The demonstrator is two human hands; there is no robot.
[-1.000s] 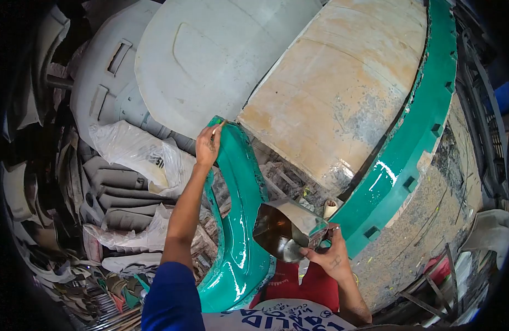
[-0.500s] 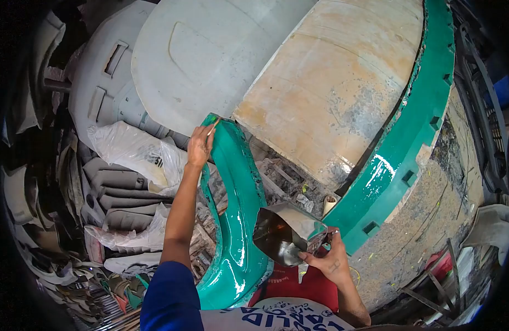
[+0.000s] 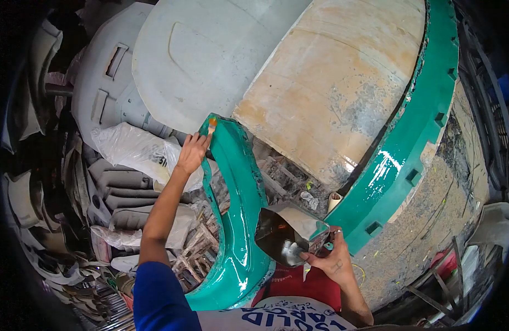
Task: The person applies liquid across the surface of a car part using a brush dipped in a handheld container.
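My left hand (image 3: pixel 194 151) is closed on a small brush (image 3: pixel 212 126), whose orange-tinted bristles touch the upper end of a curved, glossy green piece (image 3: pixel 240 204). Lower down, my right hand (image 3: pixel 333 255) grips the handle side of a clear-walled jug (image 3: pixel 283 234), which is tilted and has dark liquid inside. The jug hangs just right of the green piece's lower bend and hides part of it. Wet-looking highlights run along the green surface.
A long green curved strip (image 3: pixel 395 157) borders a worn tan panel (image 3: pixel 337 83). Large pale grey panels (image 3: pixel 205 55) lie at the upper left, with a plastic bag (image 3: pixel 136 151) below them. Stacked grey parts (image 3: pixel 125 190) and a pale roll (image 3: pixel 334 199) are also there.
My left hand has shifted left and slightly down, and the brush now shows more fully at the green piece's upper end. The jug and my right hand have barely moved.
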